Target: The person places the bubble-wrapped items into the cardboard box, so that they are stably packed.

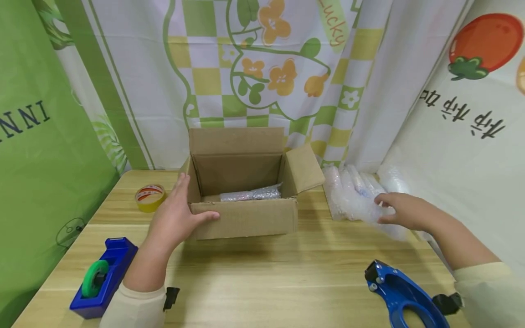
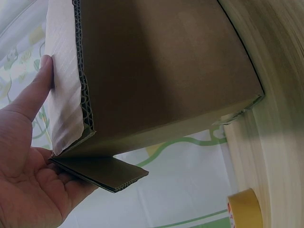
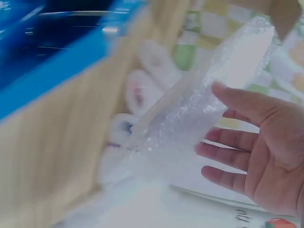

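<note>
While left fingers (image 1: 180, 193) brace box (image 1: 246, 218), bubble-wrap pack (image 3: 190, 114) against spread right fingers (image 3: 237, 102).

Parcel-packing table (image 1: 311, 269): box (image 1: 244, 218), tape dispensers (image 1: 102, 278).

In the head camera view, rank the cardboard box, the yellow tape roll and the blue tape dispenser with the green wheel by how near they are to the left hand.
1. Cardboard box: the left hand touches its near left corner.
2. Yellow tape roll: just left of the hand.
3. Blue tape dispenser: farthest, at the table's near left edge.
</note>
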{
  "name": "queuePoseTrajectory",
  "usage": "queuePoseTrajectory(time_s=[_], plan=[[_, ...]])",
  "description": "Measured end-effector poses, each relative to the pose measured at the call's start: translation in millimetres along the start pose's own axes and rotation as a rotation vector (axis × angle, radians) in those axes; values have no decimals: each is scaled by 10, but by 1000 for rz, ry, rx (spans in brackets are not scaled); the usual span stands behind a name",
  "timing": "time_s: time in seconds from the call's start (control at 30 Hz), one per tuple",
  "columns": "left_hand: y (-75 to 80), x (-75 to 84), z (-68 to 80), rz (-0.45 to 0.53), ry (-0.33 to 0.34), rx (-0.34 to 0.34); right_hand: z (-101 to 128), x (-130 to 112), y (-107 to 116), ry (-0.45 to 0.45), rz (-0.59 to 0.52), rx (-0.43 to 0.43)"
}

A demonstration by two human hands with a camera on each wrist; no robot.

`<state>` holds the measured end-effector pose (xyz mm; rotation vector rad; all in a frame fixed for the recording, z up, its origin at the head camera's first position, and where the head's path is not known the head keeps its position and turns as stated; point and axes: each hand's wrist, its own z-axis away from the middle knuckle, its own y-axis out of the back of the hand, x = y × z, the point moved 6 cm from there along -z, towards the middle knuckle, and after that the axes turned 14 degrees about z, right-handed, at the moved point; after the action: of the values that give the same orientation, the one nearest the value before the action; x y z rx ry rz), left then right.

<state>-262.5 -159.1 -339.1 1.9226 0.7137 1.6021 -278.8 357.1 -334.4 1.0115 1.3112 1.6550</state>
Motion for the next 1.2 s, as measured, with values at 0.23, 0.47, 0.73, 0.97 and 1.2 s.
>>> queuePoseTrajectory(time_s=[0.23,0.47,0.73,0.97,1.2], plan=[[-3,-10,-4,2,-3,0,48,-65,443,-21,-22,105],[-12,-18,-1,-2,-1,-6,54,-196,880,-38,3,244],[-11,-33,1,4,-1,0,-62,-497,1295,-8,24,424],[-5,-31,-8,6,-3,6,-217,-818,1517,75,2,510],[5,-24,-8,6,-3,7,-393,-1131,1677,167,3,534]])
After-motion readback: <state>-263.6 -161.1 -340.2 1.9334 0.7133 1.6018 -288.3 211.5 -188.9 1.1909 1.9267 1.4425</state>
